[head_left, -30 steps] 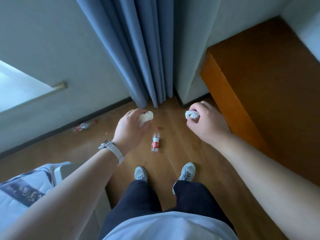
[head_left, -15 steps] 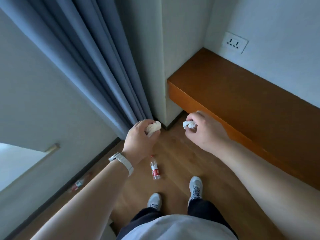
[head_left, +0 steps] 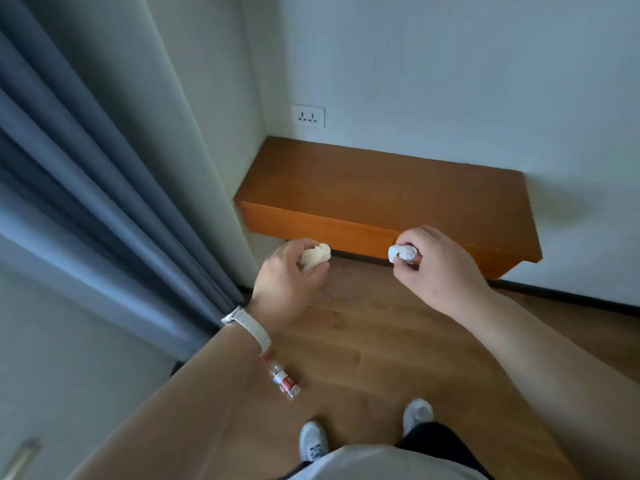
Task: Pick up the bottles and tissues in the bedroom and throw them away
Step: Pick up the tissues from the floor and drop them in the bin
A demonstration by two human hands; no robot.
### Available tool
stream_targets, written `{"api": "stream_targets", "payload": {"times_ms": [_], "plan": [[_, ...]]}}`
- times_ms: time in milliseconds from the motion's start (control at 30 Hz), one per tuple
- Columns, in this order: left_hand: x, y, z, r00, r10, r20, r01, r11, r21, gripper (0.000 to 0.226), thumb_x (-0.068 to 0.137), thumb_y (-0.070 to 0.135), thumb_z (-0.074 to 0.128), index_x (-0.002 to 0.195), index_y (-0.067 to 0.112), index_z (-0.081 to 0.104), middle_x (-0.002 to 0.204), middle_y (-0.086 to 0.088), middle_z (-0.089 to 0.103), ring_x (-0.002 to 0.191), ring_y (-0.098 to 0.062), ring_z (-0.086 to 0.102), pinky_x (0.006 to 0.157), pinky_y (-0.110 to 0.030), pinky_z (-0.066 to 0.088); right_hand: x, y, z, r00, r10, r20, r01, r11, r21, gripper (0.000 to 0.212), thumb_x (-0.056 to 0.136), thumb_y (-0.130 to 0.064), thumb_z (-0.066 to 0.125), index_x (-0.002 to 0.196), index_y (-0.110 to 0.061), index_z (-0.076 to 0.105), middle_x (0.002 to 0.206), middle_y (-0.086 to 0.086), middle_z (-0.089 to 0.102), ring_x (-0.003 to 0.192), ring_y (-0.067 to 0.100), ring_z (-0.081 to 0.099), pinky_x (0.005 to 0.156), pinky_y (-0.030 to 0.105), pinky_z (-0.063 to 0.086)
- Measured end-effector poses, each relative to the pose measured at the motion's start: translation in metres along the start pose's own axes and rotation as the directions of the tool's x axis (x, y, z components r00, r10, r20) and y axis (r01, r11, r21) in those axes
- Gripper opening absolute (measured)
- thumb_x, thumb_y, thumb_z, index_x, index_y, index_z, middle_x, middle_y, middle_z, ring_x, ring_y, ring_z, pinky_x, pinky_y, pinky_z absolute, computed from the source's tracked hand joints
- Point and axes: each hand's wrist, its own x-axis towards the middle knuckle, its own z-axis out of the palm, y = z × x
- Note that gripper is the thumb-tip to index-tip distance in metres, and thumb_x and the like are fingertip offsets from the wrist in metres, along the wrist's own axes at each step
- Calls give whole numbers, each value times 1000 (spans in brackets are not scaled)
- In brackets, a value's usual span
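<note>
In the room corner: blue curtain [head_left: 86,202] on the left, orange wooden bench [head_left: 381,188] against the wall, wood floor [head_left: 381,341] below. Hands well apart in front of the bench. Left hand [head_left: 287,282] curled round cream tissue [head_left: 315,256], right hand [head_left: 436,271] pinching white tissue [head_left: 401,253]. Red-label bottle [head_left: 284,379] lies flat on the floor, below the left wrist.

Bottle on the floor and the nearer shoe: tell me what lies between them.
Nothing: in the head view, only bare wooden floor separates the bottle from the nearer shoe.
</note>
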Motion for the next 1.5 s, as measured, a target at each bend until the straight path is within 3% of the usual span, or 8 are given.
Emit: {"api": "stream_targets", "payload": {"times_ms": [100,400,533,633,833,1000,1200,1500], "plan": [[-8,32,16,993,104,48,-104,995,-14,25,83,22,72,107,23,68,96,15,61,86,-3,54,74,-3,38,-31,22,-30,997,53,-58,-55,998,-34,19,83,-25,67,99,-23,57,92,-10,55,73,12,53,60,35,52],[-61,146,92,962,237,135,-234,971,-37,26,86,28,70,112,25,65,102,15,61,91,-2,58,70,-5,43,-132,112,-117,973,183,-143,-183,983,14,15,84,-26,64,97,-26,56,93,-12,54,75,13,52,63,33,48],[-92,208,143,927,309,211,-299,951,-77,23,86,28,71,106,30,61,98,19,59,96,6,55,70,-4,43,-194,172,-167,937,295,-185,-290,955,55,13,82,-26,59,85,-32,47,84,-14,50,73,10,50,62,29,40],[-111,253,186,888,370,274,-369,928,-57,26,86,30,71,108,34,58,100,18,60,92,-2,57,73,-11,45,-242,214,-198,892,403,-204,-391,915,98,9,81,-30,53,82,-35,46,84,-14,52,75,7,51,61,27,37],[-152,341,267,806,471,360,-448,881,-149,24,86,28,71,107,32,61,98,17,62,91,-5,59,76,-17,46,-337,271,-253,759,584,-289,-571,809,136,15,84,-27,62,98,-27,57,91,-13,54,84,11,53,74,30,45],[-183,404,327,697,561,448,-518,825,-227,21,85,29,68,101,39,59,98,20,63,92,-3,58,80,-20,43,-405,303,-285,602,715,-355,-708,684,177,18,86,-30,65,103,-24,59,97,-8,57,85,12,55,80,31,50],[-204,466,387,518,669,533,-568,735,-371,24,83,21,69,85,42,59,91,29,63,91,12,55,73,-2,36,-469,329,-310,451,776,-441,-777,585,234,16,86,-33,63,101,-28,58,93,-13,56,82,9,57,77,35,55],[-197,536,515,312,736,601,-562,653,-508,24,84,32,70,107,28,65,100,13,66,91,-10,60,77,-18,43,-505,385,-343,142,833,-536,-894,340,292,9,82,-32,62,89,-32,56,86,-16,56,78,6,56,74,37,52]]}}
